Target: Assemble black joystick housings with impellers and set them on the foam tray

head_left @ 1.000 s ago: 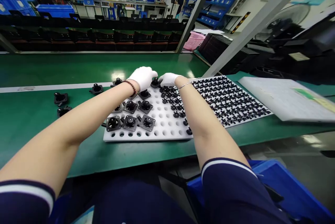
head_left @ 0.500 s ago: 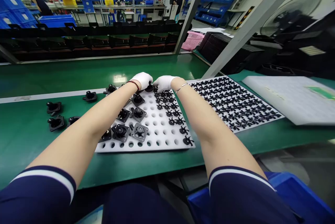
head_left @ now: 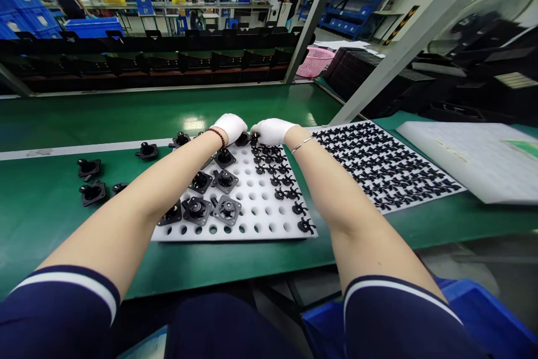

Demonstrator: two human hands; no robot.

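My left hand (head_left: 229, 128), in a white glove with a beaded bracelet at the wrist, has its fingertips beside a black square fan housing (head_left: 242, 139) at the far edge of a white perforated board (head_left: 256, 229). My right hand (head_left: 273, 131), also gloved, rests just to the right with its fingertips over a black impeller (head_left: 254, 140). Several more housings (head_left: 225, 181) sit on the left half of the board, and several impellers (head_left: 279, 195) on the right half. Whether either hand grips anything is hidden by the gloved fingers.
The board lies on a green workbench (head_left: 168, 115). Loose housings (head_left: 90, 167) stand to its left. To the right lies a white sheet packed with black impellers (head_left: 386, 168), then a white foam slab (head_left: 471, 163). A blue crate (head_left: 483, 314) sits below the bench.
My right hand has shifted slightly rightward, away from my left hand, and the two no longer meet over the housing. The whole view has tilted a little as my head moved.
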